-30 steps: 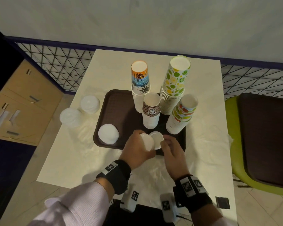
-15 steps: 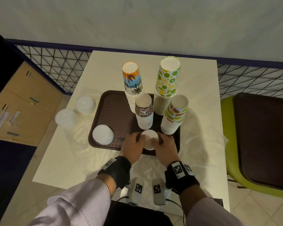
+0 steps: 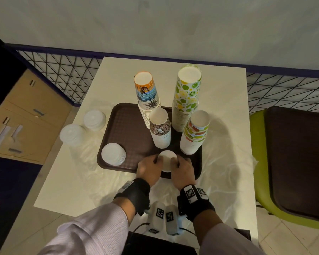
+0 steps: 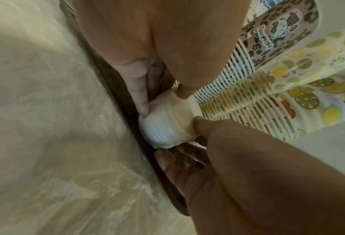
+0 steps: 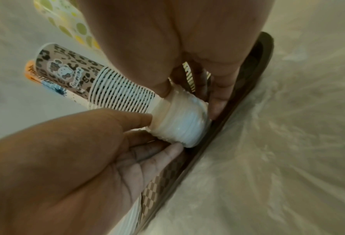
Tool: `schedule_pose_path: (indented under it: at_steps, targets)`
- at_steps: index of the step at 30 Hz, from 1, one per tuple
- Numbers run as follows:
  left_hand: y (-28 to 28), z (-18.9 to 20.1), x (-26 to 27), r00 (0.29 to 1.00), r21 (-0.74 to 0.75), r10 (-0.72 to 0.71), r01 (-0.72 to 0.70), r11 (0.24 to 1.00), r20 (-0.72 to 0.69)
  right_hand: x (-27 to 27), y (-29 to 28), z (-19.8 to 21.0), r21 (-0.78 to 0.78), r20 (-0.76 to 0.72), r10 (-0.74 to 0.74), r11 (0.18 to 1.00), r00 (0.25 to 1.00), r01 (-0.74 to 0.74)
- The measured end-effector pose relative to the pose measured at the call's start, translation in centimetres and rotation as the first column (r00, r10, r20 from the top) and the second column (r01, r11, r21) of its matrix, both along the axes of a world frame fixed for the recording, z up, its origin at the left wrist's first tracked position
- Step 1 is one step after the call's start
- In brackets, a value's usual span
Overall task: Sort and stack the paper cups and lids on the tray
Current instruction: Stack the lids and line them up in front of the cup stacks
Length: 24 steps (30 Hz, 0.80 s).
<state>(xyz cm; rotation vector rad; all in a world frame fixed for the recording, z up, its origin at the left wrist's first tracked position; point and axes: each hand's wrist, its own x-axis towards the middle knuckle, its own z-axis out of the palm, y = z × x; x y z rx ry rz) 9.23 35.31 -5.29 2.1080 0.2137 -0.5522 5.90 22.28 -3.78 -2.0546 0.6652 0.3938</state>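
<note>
A small stack of white lids (image 3: 167, 161) stands on the brown tray (image 3: 125, 129) by its front rim. My left hand (image 3: 151, 166) pinches its left side and my right hand (image 3: 182, 168) pinches its right side. The left wrist view shows the lid stack (image 4: 163, 127) between my left hand (image 4: 163, 101) and right hand (image 4: 179, 138). The right wrist view shows the same lid stack (image 5: 183, 124) pinched by my right hand (image 5: 190, 102) and left hand (image 5: 162, 132). Just behind stand the leopard cups (image 3: 159, 129) and fruit cups (image 3: 195, 133).
Tall stacks of palm-print cups (image 3: 147, 96) and lime-print cups (image 3: 187, 96) stand at the tray's back. A wider white lid stack (image 3: 113, 153) sits at the tray's front left. Two more lid stacks (image 3: 94, 119) (image 3: 72, 134) stand on the table left of the tray.
A second ago each hand held its own lids side by side. They have come together into one stack, gripped from both sides low on the tray.
</note>
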Motion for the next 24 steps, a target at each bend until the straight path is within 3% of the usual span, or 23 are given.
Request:
schedule_pose_path:
  at_steps: [7, 24]
  targets:
    - [0.6, -0.4, 0.3, 1.0, -0.045, -0.015, 0.015, 0.999, -0.015, 0.2, -0.7, -0.4, -0.046, 0.002, 0.024, 0.999, 1.0, -0.024]
    - [-1.7, 0.0, -0.6, 0.964, -0.223, 0.07, -0.129, 0.966, -0.255, 0.1, -2.9, -0.4, -0.037, 0.015, -0.024, 0.999, 1.0, 0.025]
